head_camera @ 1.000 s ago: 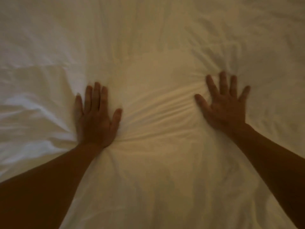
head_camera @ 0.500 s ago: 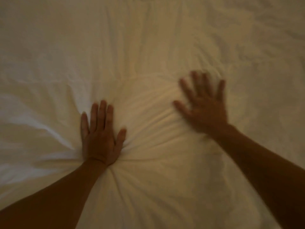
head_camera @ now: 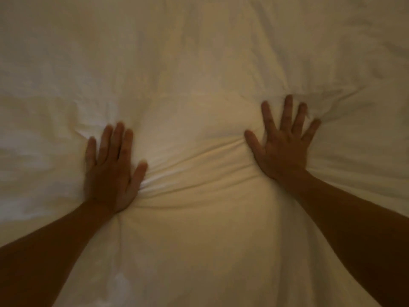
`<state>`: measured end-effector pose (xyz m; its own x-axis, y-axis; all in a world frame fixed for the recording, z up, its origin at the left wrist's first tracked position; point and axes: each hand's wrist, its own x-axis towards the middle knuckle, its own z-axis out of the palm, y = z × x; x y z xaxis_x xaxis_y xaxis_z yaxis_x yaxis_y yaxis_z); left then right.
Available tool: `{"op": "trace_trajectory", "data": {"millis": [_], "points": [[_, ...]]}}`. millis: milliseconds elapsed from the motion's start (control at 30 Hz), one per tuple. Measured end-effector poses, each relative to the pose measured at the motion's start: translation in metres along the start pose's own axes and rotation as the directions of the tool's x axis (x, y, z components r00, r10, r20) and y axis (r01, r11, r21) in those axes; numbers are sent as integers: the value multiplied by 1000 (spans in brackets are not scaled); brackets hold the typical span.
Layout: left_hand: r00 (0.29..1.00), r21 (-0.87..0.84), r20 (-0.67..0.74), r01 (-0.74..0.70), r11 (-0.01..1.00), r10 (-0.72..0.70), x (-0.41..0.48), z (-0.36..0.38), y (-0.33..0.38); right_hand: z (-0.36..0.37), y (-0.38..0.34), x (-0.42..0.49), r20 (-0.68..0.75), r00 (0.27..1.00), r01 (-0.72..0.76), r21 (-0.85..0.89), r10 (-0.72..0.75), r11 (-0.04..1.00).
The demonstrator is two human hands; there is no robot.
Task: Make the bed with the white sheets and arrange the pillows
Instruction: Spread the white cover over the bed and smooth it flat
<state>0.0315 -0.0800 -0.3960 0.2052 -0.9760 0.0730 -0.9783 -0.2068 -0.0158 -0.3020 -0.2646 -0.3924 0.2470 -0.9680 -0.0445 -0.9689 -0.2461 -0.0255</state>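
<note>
Across the frame's middle, your left hand (head_camera: pixel 110 171) and right hand (head_camera: pixel 284 149) press flat, fingers spread, gripping nothing, on the white sheet (head_camera: pixel 199 63), creases bunched between them.

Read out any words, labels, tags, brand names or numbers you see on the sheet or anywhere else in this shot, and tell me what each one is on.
None: no text, label, tag or number can be read anywhere in this view.
The white sheet is plain creased fabric with no print or care tag showing.
The left hand and right hand lie flat and open on it, bare, with nothing written on them.
</note>
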Motion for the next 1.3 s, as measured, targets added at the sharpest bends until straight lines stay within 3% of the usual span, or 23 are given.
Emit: {"op": "trace_trajectory", "data": {"millis": [100, 167, 233, 267, 333, 400, 533, 700, 833, 933, 1033, 1300], "points": [[983, 105, 181, -14, 994, -5, 4, -14, 3, -6, 7, 10, 122, 992, 13, 35, -17, 999], [935, 199, 330, 68, 978, -133, 13, -34, 6, -25, 11, 23, 259, 963, 45, 121, -75, 992], [864, 268, 412, 188, 945, -288, 21, -61, 30, -53, 25, 15, 304, 940, 92, 209, -154, 974], [871, 232, 374, 244, 942, -318, 19, -72, 54, -63, 37, -1, 263, 945, 130, 236, -192, 963], [944, -24, 170, 292, 956, -284, 5, -86, 119, -73, 56, -53, 71, 965, 225, 263, -252, 938], [979, -295, -3, 194, 936, -204, -35, -94, 209, -79, 79, -125, -69, 955, 296, 277, -288, 914], [987, -460, -96, 69, 885, -127, -135, -94, 355, -69, 132, -257, 15, 966, 250, 224, -259, 942], [998, -247, 64, -13, 969, 30, -198, -57, 397, -35, 192, -325, 74, 936, 332, 140, -345, 933], [997, -185, 83, 7, 983, 9, -199, -47, 400, -38, 223, -323, 45, 913, 399, 111, -405, 910], [999, -177, 39, 12, 984, -5, -202, -38, 400, -44, 298, -323, 57, 961, 275, -66, -272, 959], [999, -166, 33, 23, 986, -17, -201, -34, 401, -56, 363, -333, 67, 995, 74, -107, -67, 992], [999, -180, 33, 37, 983, -32, -202, -36, 400, -46, 362, -337, 81, 997, 18, -27, -16, 999]]}}
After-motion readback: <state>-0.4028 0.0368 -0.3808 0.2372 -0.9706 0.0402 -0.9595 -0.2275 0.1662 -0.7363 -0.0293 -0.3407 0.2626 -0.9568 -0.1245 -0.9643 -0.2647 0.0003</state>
